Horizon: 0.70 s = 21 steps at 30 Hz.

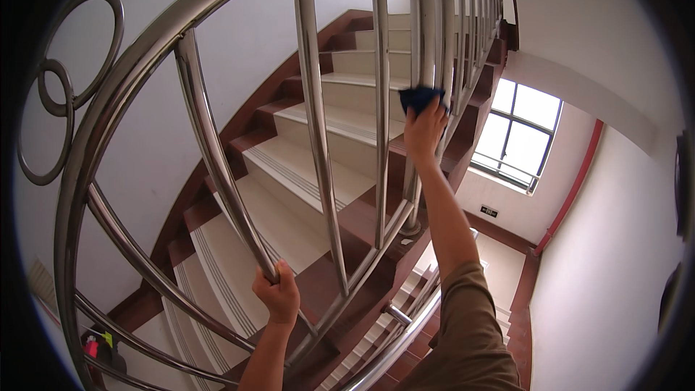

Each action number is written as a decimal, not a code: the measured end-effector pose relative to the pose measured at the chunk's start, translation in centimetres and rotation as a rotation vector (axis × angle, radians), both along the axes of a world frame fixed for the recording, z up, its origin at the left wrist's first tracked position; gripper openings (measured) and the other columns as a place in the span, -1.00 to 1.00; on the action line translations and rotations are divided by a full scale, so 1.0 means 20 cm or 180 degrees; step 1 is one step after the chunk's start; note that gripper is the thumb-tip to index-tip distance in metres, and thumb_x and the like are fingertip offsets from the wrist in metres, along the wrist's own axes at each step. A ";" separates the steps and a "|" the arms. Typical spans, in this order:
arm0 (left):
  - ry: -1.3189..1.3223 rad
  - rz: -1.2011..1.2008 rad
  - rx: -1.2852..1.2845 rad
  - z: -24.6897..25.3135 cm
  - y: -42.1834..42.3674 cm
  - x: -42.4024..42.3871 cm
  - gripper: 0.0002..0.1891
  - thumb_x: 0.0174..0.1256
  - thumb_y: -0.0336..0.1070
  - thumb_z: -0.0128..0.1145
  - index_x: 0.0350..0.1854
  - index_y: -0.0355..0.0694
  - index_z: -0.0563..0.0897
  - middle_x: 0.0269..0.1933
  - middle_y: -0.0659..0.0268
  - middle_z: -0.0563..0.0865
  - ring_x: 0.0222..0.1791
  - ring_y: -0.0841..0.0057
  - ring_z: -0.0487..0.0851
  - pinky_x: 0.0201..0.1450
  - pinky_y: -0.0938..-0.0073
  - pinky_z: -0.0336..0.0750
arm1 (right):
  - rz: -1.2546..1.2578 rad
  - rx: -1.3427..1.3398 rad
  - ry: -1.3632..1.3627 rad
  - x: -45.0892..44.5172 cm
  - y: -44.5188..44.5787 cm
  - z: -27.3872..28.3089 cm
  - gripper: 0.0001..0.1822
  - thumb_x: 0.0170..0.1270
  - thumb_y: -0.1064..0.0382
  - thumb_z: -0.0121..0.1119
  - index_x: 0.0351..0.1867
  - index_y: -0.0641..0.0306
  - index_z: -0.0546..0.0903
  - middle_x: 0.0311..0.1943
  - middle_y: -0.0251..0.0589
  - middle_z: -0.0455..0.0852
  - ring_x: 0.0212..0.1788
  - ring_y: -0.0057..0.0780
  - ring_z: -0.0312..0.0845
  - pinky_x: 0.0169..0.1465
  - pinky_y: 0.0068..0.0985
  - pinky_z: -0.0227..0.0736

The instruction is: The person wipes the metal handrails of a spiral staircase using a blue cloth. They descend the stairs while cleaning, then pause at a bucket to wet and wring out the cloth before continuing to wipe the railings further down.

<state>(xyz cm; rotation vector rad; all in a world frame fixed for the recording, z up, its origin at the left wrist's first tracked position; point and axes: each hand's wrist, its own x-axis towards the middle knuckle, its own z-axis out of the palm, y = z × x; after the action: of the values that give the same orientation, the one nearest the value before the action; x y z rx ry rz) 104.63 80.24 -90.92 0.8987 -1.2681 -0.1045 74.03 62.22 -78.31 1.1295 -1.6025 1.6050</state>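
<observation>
My right hand (424,133) holds a dark blue cloth (421,99) against the upright metal bars of a stair railing, right of the picture's middle. The fingers lie over the cloth, and part of it is hidden behind them. Lower down, my left hand (278,293) is closed around the lower part of a shiny metal baluster (214,146). The curved metal handrail (146,54) sweeps over the balusters from the top to the left edge. Behind the bars, tiled stairs (304,174) with dark red borders climb upward.
Metal rings (117,27) adjoin the handrail at left. A lower handrail (402,342) and another stair flight lie below at right. Beyond are a window (516,130), a red pipe (575,190) and a white wall (597,260). Pink and yellow-green items (98,345) sit at lower left.
</observation>
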 end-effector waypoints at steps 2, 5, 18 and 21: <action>0.0020 -0.0004 0.0034 -0.01 0.00 0.00 -0.76 0.25 -0.36 0.08 -0.56 -0.27 0.36 -0.72 0.42 0.41 -0.72 0.69 0.32 -0.64 0.59 0.24 | -0.0099 -0.0140 0.0029 0.00 0.00 0.07 -0.29 0.13 0.14 0.19 0.22 0.51 0.20 -0.07 0.16 0.41 0.02 0.11 0.29 0.08 -0.11 0.27; 0.0046 0.0026 0.0022 0.00 0.00 0.00 -0.76 0.25 -0.35 0.08 -0.56 -0.27 0.36 -0.72 0.42 0.39 -0.72 0.69 0.31 -0.65 0.58 0.22 | 0.0380 -0.0395 -0.0102 -0.06 -0.03 -0.06 -0.30 0.14 0.11 0.17 0.21 0.50 0.21 -0.04 0.15 0.42 0.04 0.11 0.29 0.12 -0.09 0.23; 0.0017 0.0146 -0.0119 -0.02 -0.02 -0.02 -0.75 0.26 -0.34 0.08 -0.55 -0.28 0.36 -0.73 0.39 0.34 -0.73 0.65 0.28 -0.65 0.54 0.20 | 0.0506 0.0546 -0.0187 -0.01 0.10 -0.97 -0.37 0.12 0.32 0.16 0.18 0.54 0.20 0.01 0.25 0.34 0.09 0.23 0.18 0.18 0.00 0.11; -0.0049 0.0224 -0.0063 -0.02 -0.02 -0.01 -0.75 0.25 -0.35 0.09 -0.55 -0.27 0.36 -0.73 0.37 0.33 -0.73 0.63 0.28 -0.64 0.53 0.21 | 0.0324 0.0614 0.0295 0.05 0.19 -0.82 -0.41 0.12 0.39 0.14 0.19 0.49 0.22 0.01 0.25 0.35 0.09 0.26 0.21 0.17 0.00 0.14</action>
<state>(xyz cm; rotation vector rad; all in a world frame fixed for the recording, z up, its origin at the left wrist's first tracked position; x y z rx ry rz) 104.39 79.90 -91.35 0.9277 -1.2485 -0.0292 75.11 66.08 -94.77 1.3855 -1.6906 1.4613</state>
